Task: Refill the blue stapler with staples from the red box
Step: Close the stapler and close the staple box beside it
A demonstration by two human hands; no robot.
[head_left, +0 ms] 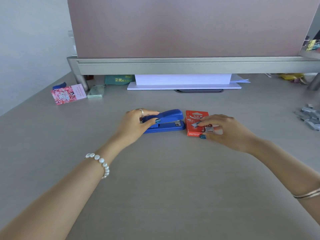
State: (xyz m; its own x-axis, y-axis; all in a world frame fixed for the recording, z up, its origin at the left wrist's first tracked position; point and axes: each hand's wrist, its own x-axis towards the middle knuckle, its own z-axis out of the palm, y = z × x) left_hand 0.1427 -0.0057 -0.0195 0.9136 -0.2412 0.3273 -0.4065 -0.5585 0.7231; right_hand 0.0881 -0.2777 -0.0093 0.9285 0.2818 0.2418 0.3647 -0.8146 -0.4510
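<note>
The blue stapler (pixel 168 121) lies closed on the grey desk, its nose pointing right. My left hand (pixel 136 122) grips its rear end, thumb on the near side and fingers over the top. Just to its right lies the flat red box (pixel 194 122) of staples with white print. My right hand (pixel 223 130) rests on the box's right half, thumb at its near edge and fingers on its face, hiding that side.
A pile of loose staple strips (pixel 309 116) lies at the far right. A grey monitor stand (pixel 173 65) spans the back with white paper (pixel 183 82) beneath it. A pink card (pixel 68 94) and a small green box (pixel 96 93) sit at the back left.
</note>
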